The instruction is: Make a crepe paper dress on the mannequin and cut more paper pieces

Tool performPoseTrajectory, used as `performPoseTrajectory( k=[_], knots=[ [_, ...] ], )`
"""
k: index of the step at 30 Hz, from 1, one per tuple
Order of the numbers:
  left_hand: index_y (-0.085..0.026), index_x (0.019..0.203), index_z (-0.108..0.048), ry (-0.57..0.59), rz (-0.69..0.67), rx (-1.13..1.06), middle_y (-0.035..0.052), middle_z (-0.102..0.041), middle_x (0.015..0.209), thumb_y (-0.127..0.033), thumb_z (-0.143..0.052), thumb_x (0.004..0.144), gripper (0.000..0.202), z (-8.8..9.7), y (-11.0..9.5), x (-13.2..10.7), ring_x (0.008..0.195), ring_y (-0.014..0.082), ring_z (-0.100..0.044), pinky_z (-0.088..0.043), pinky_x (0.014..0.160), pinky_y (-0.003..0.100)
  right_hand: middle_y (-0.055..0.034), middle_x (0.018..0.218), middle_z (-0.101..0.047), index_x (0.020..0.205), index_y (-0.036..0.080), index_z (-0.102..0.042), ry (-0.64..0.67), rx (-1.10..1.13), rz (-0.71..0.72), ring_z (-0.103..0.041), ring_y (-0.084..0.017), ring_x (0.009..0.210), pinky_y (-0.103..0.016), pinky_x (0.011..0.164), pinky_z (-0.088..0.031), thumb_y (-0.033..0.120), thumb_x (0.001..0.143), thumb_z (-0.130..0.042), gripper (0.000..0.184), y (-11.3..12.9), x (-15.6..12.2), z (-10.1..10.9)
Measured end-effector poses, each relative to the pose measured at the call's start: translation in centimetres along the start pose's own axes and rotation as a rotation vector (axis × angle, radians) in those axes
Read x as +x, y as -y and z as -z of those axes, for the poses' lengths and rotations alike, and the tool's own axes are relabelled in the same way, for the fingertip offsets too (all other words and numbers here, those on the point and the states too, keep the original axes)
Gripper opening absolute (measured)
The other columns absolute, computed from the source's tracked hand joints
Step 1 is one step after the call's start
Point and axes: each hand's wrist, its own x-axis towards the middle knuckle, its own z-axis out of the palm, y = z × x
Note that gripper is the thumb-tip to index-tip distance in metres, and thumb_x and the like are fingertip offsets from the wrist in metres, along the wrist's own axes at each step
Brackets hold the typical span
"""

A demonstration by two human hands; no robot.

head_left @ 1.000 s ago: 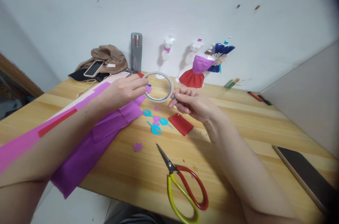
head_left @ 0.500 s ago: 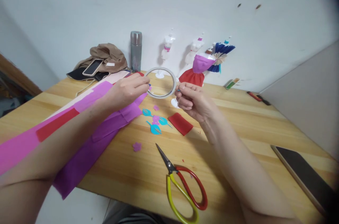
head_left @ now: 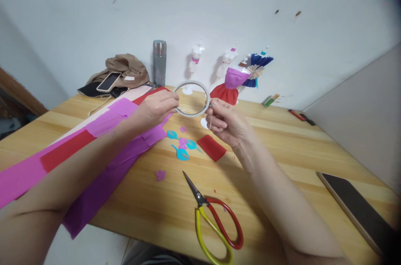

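Above the table, my left hand (head_left: 161, 104) grips the left side of a thin roll of tape (head_left: 205, 89). At the roll's right side, my right hand (head_left: 225, 119) is pinched closed, and a short pale strip hangs below its fingertips. Beneath the hands lie turquoise paper leaves (head_left: 182, 154), small pink paper flowers (head_left: 161, 175) and a folded red piece (head_left: 211, 148). Nearer to me rest scissors (head_left: 200, 199) with one red and one yellow handle.
Purple and pink paper sheets (head_left: 125, 165) spread at left. Behind stand a grey thermos (head_left: 159, 64) and several small mannequins, one in a purple and red dress (head_left: 234, 79). A brown cloth (head_left: 128, 69) and phone (head_left: 108, 82) lie back left; a dark tablet-like device (head_left: 351, 206) lies right.
The roll and my right hand have come together, so the fingertips now meet its right edge. A short pale strip now shows below my right fingers. The view has shifted slightly.
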Motion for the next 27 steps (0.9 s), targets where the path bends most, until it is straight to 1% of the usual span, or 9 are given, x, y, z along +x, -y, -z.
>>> performPoseTrajectory(
  k=[8, 13, 14, 16, 18, 20, 22, 24, 27],
  knots=[
    [-0.017, 0.092, -0.069, 0.007, 0.174, -0.109, 0.0089, -0.075, 0.1, -0.028, -0.054, 0.097, 0.019, -0.8, -0.9, 0.9, 0.097, 0.019, -0.069, -0.053, 0.089, 0.033, 0.0085, 0.059, -0.046, 0.074, 0.019, -0.055, 0.115, -0.087, -0.054, -0.021, -0.001, 0.039, -0.021, 0.04, -0.011, 0.046, 0.067, -0.085, 0.04, -2.1, -0.1, -1.7],
    [-0.016, 0.086, -0.067, -0.053, 0.307, -0.356, 0.0079, -0.074, 0.093, -0.03, -0.063, 0.091, 0.015, -0.7, -0.9, 1.2, 0.091, 0.0182, -0.069, -0.054, 0.086, 0.033, 0.0037, 0.055, -0.053, 0.067, 0.019, -0.063, 0.436, -0.681, -0.179, -0.037, -0.006, 0.044, -0.022, 0.042, -0.025, 0.042, 0.074, -0.078, 0.028, 0.6, -0.9, 0.1],
    [-0.016, 0.086, -0.066, -0.036, 0.339, -0.454, 0.0082, -0.074, 0.093, -0.032, -0.065, 0.089, 0.016, -0.6, -0.8, 1.1, 0.089, 0.018, -0.069, -0.055, 0.085, 0.033, 0.0023, 0.055, -0.054, 0.062, 0.02, -0.062, 0.437, -0.809, -0.18, -0.041, -0.008, 0.045, -0.023, 0.043, -0.028, 0.04, 0.075, -0.076, 0.028, 1.5, -1.3, 0.6],
    [-0.015, 0.086, -0.065, 0.047, 0.397, -0.654, 0.0085, -0.073, 0.092, -0.034, -0.067, 0.086, 0.019, -0.2, -0.5, 1.1, 0.088, 0.0178, -0.069, -0.056, 0.082, 0.033, -0.0007, 0.056, -0.059, 0.065, 0.02, -0.066, 0.262, -0.967, -0.076, -0.049, -0.012, 0.048, -0.026, 0.044, -0.033, 0.035, 0.077, -0.074, 0.021, 3.3, -2.0, 1.5],
    [-0.015, 0.086, -0.063, 0.17, 0.432, -0.81, 0.0085, -0.072, 0.092, -0.035, -0.067, 0.084, 0.02, 0.2, -0.4, 1.1, 0.087, 0.0176, -0.069, -0.057, 0.08, 0.033, -0.0021, 0.062, -0.062, 0.071, 0.023, -0.068, -0.039, -0.978, 0.259, -0.054, -0.015, 0.053, -0.029, 0.048, -0.038, 0.03, 0.083, -0.069, 0.014, 4.6, -2.6, 1.9],
    [-0.015, 0.085, -0.063, 0.298, 0.441, -0.914, 0.0084, -0.072, 0.094, -0.033, -0.067, 0.084, 0.019, 0.7, -0.4, 1.3, 0.087, 0.0172, -0.07, -0.058, 0.079, 0.034, -0.0044, 0.078, -0.069, 0.084, 0.027, -0.073, -0.209, -0.898, 0.57, -0.063, -0.021, 0.071, -0.034, 0.059, -0.047, 0.029, 0.086, -0.067, 0.006, 5.2, -3.2, 1.8],
    [-0.015, 0.083, -0.063, 0.386, 0.437, -0.999, 0.0081, -0.073, 0.095, -0.031, -0.068, 0.082, 0.017, 1.0, -0.6, 1.5, 0.085, 0.0167, -0.07, -0.058, 0.076, 0.033, -0.0057, 0.098, -0.073, 0.095, 0.032, -0.076, -0.16, -0.841, 0.672, -0.066, -0.027, 0.094, -0.04, 0.074, -0.053, 0.033, 0.087, -0.069, 0.01, 5.4, -3.4, 1.6],
    [-0.015, 0.081, -0.063, 0.436, 0.439, -1.061, 0.008, -0.072, 0.092, -0.031, -0.071, 0.08, 0.019, 1.1, -0.8, 1.8, 0.083, 0.0165, -0.07, -0.058, 0.074, 0.032, -0.0066, 0.106, -0.074, 0.098, 0.033, -0.077, -0.013, -0.832, 0.595, -0.065, -0.031, 0.107, -0.045, 0.085, -0.054, 0.041, 0.086, -0.071, 0.016, 5.4, -3.4, 1.4],
    [-0.014, 0.08, -0.064, 0.468, 0.431, -1.107, 0.0078, -0.072, 0.088, -0.033, -0.073, 0.08, 0.021, 1.0, -1.0, 2.1, 0.079, 0.0159, -0.069, -0.057, 0.073, 0.031, -0.0072, 0.104, -0.076, 0.097, 0.031, -0.079, 0.115, -0.831, 0.479, -0.068, -0.03, 0.105, -0.047, 0.093, -0.053, 0.049, 0.085, -0.071, 0.024, 5.1, -3.1, 1.4]
  ],
)
